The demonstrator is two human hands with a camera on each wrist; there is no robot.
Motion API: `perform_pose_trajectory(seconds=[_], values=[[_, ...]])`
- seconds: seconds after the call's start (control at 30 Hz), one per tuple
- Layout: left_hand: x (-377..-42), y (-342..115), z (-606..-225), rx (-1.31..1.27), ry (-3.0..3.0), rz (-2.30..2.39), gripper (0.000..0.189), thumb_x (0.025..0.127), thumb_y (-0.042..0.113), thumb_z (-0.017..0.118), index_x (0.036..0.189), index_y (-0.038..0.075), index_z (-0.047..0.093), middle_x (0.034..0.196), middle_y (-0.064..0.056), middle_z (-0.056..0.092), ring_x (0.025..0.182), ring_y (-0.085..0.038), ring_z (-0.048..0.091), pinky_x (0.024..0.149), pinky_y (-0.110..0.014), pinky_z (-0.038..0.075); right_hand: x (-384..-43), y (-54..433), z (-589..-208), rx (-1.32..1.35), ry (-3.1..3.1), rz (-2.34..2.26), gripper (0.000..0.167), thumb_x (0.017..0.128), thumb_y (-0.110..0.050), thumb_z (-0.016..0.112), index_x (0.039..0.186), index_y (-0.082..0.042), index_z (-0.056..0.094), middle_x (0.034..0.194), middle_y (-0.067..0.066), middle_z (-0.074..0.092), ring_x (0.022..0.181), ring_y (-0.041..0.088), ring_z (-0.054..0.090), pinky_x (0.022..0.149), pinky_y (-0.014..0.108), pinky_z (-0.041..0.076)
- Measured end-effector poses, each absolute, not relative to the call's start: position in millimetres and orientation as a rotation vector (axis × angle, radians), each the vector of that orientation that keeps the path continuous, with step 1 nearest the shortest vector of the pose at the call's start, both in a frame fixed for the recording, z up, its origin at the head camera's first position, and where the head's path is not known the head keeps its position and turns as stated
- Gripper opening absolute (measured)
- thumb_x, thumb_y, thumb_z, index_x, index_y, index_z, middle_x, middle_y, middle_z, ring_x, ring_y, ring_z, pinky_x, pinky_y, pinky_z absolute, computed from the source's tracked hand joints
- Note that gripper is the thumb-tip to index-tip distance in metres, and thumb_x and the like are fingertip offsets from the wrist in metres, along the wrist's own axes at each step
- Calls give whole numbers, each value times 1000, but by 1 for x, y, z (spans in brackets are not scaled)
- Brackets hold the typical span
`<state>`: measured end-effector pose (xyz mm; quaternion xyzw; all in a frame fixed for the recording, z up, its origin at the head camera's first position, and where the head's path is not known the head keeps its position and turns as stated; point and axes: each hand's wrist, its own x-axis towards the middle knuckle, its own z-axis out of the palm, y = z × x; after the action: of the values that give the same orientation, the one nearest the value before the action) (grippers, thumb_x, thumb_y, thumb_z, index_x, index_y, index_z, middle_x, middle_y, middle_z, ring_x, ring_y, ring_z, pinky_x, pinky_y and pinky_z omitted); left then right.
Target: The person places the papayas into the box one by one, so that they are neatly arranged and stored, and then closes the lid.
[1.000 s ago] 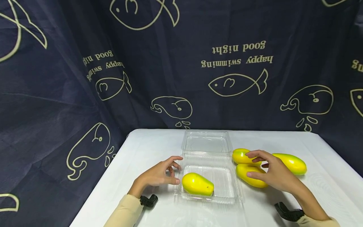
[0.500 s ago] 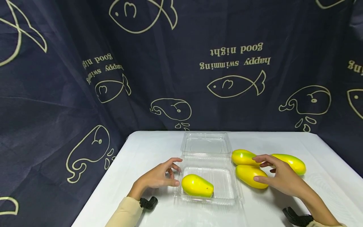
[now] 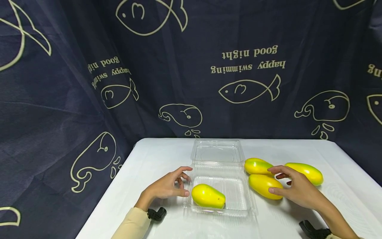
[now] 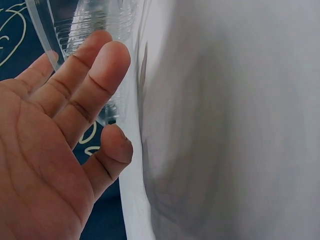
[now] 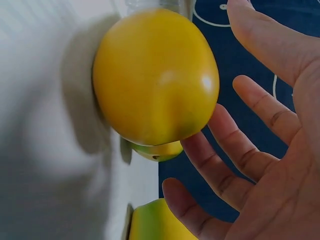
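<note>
A yellow-green papaya [image 3: 208,196] lies at the left inside an open clear plastic clamshell box [image 3: 238,196]. At the box's left wall is my left hand [image 3: 170,184], fingers loosely bent and nothing in its grip; in the left wrist view the fingers [image 4: 95,85] overlap the clear plastic. My right hand [image 3: 298,189] hovers at the right end of a yellow papaya [image 3: 264,186] beside the box, thumb and fingers spread around that end without gripping. In the right wrist view this papaya [image 5: 155,75] fills the space in front of the fingers.
Another papaya [image 3: 257,166] lies just behind the near one, and one more [image 3: 307,172] lies behind my right hand. The box's lid [image 3: 218,151] is folded back flat on the white table [image 3: 161,152]. A dark printed cloth [image 3: 179,66] hangs behind and at the left.
My right hand has drawn back slightly to the right and toward me, away from the two papayas by the box. The left hand and the box stay in place.
</note>
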<state>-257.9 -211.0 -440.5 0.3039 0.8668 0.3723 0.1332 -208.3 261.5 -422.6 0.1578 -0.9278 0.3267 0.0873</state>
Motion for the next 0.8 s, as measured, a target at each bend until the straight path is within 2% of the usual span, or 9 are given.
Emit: perform_pose_trajectory(seconds=[0.2, 0.57, 0.8], values=[[-257, -212, -440, 881, 2525, 1071, 80, 85, 42, 78, 151, 36, 34, 130, 3, 64, 90, -12, 68, 91, -38, 48, -210, 260, -427, 479, -2777, 977, 62, 73, -44, 88, 124, -18, 64, 121, 2, 68, 101, 27, 68, 73, 37, 48], [-258, -211, -440, 887, 2530, 1062, 83, 86, 42, 78, 154, 25, 34, 129, 2, 65, 90, -12, 67, 91, -38, 48, -212, 259, -433, 467, -2771, 952, 62, 71, -48, 88, 123, -23, 65, 118, -3, 67, 100, 18, 66, 69, 27, 49], [-258, -210, -440, 880, 2523, 1070, 83, 86, 42, 78, 154, 24, 34, 129, 1, 65, 94, -13, 66, 91, -39, 48, -212, 259, -435, 470, -2774, 948, 61, 71, -48, 88, 123, -23, 65, 117, -3, 66, 100, 22, 66, 72, 28, 51]])
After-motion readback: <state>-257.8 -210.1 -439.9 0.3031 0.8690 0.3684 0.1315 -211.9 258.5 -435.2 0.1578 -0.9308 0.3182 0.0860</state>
